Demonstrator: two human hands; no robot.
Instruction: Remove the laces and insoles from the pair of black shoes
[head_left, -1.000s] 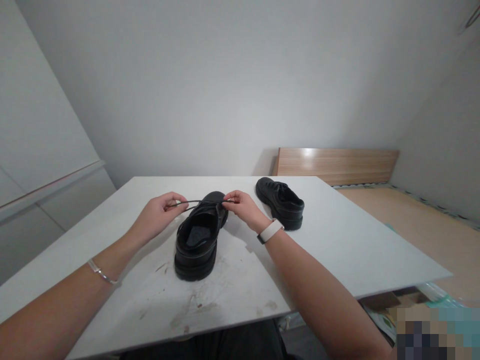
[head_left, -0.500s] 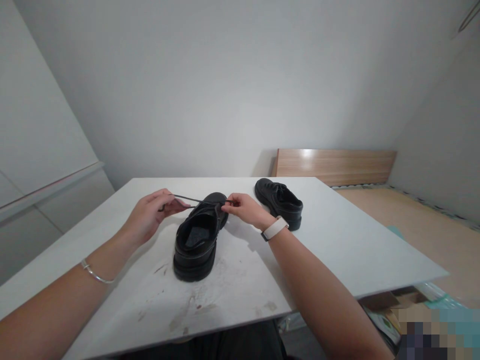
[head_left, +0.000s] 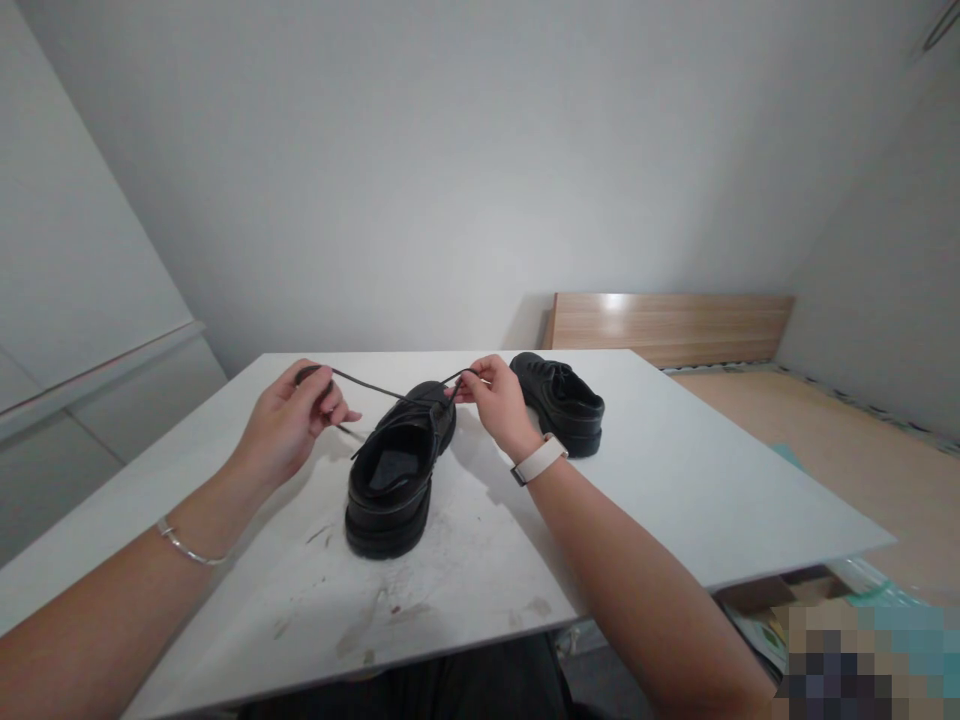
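Observation:
A black lace-up shoe point(head_left: 390, 505) rests on the white table in front of me, its toe pointing away and its heel towards me. To its left, my left hand point(head_left: 289, 425) is closed on a dark shoelace point(head_left: 367, 385), which runs from the thumb and fingers across to the front of the shoe. A loose lace end hangs below that hand towards the shoe's side. On the right, my right hand point(head_left: 499, 400) pinches another stretch of lace just above the toe area. Between the two hands the laces rise off the shoe.
A second black shoe point(head_left: 566, 405) stands behind my right hand, its laces tied. The white table point(head_left: 660, 500) has smudges near its front edge. Behind it on the right are a wooden board point(head_left: 667, 325) and a tan surface point(head_left: 795, 430).
Both hands have risen a little, and my left hand has moved slightly left. The lace from the left hand now sags more, and the right lace stands up in a bend.

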